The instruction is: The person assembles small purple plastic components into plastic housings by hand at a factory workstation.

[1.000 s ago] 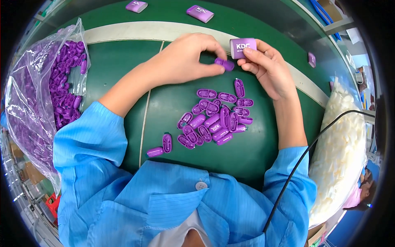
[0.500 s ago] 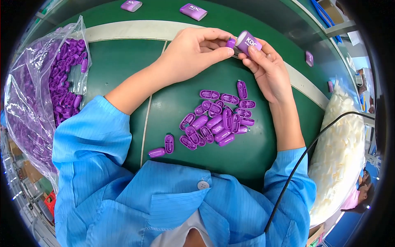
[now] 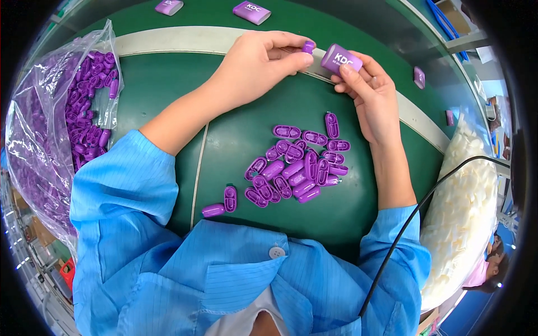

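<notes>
Purple sleeve [image 3: 341, 60] with white print sat at the far side of the tabletop [image 3: 162, 101], held up in the right hand [image 3: 376, 98] with the thumb on its face and the other fingers clamped behind it. On my end of the feed I could also see the left hand [image 3: 252, 64] had its thumb and index finger pinched on a small purple insert [image 3: 308, 47], just beside the sleeve but not touching it. Couldn't really make out the insert's details, it was mostly covered.

Both hands were up by a curved pale strip [image 3: 185, 40]. Closer to the blue shirt [image 3: 235, 252] I had a loose heap of purple pieces [image 3: 311, 163], some hollow side up, some flipped, plus a couple of strays [image 3: 230, 199] off to its left.

Further out, a clear plastic bag [image 3: 39, 129] full of purple pieces was on the left, and a bulging bag of cream-coloured bits [image 3: 459, 218] on the right, with a black cable [image 3: 395, 241] running past it. Past the strip lay more printed sleeves [image 3: 251, 13], spaced well apart.
</notes>
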